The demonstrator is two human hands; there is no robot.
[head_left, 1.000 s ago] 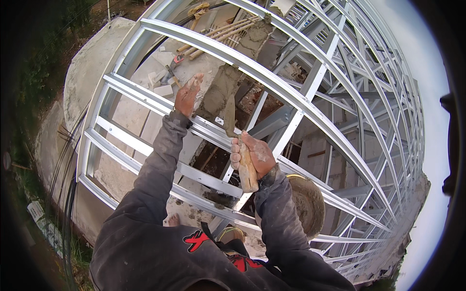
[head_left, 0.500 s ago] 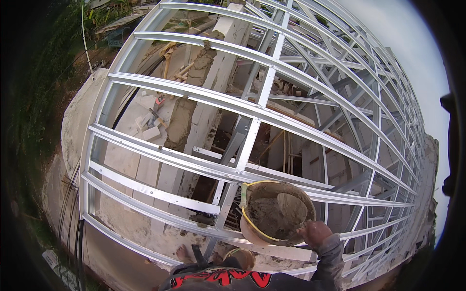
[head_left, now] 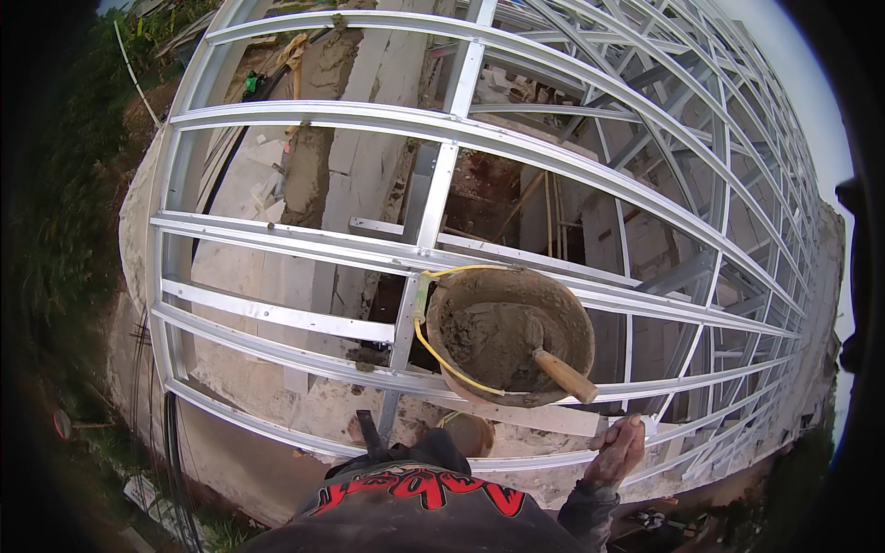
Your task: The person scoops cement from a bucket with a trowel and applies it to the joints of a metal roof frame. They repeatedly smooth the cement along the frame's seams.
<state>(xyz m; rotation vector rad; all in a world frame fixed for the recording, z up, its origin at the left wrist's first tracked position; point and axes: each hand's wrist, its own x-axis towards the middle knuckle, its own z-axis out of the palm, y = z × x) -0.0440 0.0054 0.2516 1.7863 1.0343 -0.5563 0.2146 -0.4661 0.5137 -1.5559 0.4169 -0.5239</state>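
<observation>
A round bucket (head_left: 442, 364) with a yellow handle holds wet grey mortar (head_left: 484, 336) and rests among the metal battens. A trowel lies in it, its blade coated with mortar and its wooden handle (head_left: 564, 376) leaning over the near right rim. Just below that handle is my right hand (head_left: 618, 453), apart from it, fingers raised and loosely extended, with nothing visible in them. My left hand is out of view.
Silvery roof battens (head_left: 304, 235) and trusses surround me, with gaps between them. A block wall (head_left: 378, 83) and a mortar strip (head_left: 309, 175) run beneath. Near my body are a brownish round container (head_left: 472, 435) and a bare foot (head_left: 358, 429). Cables (head_left: 175, 461) hang at the left.
My right hand has let go of the trowel handle and drawn back toward my body. The trowel now rests in the bucket. The view has shifted, showing more of my shirt.
</observation>
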